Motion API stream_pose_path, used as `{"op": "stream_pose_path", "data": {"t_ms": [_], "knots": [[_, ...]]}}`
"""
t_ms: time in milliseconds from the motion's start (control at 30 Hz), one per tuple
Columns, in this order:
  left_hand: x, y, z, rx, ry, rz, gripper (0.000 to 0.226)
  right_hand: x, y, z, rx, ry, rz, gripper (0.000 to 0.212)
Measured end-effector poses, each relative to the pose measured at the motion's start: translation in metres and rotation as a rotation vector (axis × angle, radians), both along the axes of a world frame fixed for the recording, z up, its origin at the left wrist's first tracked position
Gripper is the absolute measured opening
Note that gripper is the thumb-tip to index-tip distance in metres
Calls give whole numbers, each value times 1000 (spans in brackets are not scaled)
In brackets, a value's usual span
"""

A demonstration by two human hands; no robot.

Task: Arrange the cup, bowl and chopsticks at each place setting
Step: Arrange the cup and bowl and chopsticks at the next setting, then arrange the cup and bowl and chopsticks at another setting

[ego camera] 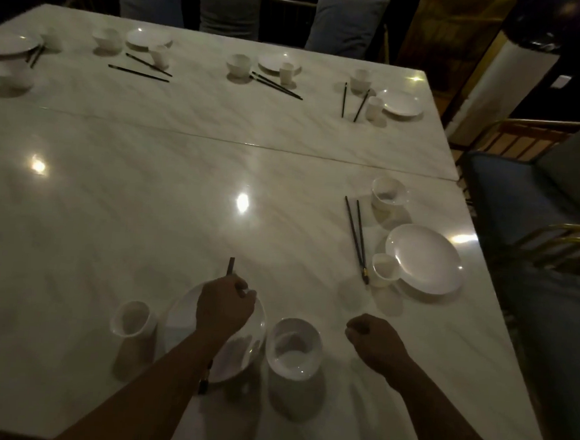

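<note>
At the near place setting a white cup stands left of a white plate, and a white bowl stands right of the plate. My left hand hovers over the plate, shut on dark chopsticks whose tips stick out past my fingers and whose butt end shows below my forearm. My right hand is a closed fist with nothing in it, right of the bowl above the marble table.
To the right lies another setting: bowl, plate, cup and chopsticks. Several more settings line the far edge. Blue-cushioned chairs stand along the right side, pillows at the back.
</note>
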State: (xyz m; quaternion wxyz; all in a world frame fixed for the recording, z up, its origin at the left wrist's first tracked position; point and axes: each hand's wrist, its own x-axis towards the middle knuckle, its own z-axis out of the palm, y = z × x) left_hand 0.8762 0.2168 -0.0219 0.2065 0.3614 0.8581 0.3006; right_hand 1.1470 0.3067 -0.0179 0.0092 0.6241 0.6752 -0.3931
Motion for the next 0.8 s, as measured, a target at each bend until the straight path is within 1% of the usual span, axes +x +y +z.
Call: {"op": "stream_pose_path", "data": {"t_ms": [67, 167, 300, 467, 633, 800], "knots": [[2, 7, 0, -1, -2, -34, 21, 13, -1, 1, 1, -24, -1, 20], [6, 17, -1, 7, 18, -89, 21, 38, 3, 1, 37, -110, 20, 22], [14, 25, -6, -6, 33, -107, 20, 74, 8, -1, 86, -244, 117, 23], [40, 58, -9, 7, 54, -102, 17, 118, 42, -6, 141, -294, 130, 23], [90, 104, -8, -12, 71, -65, 18, 169, 102, -19, 147, -266, 141, 25], [170, 143, -5, -50, 63, 62, 17, 218, 163, -25, 104, -179, 176, 27]]}}
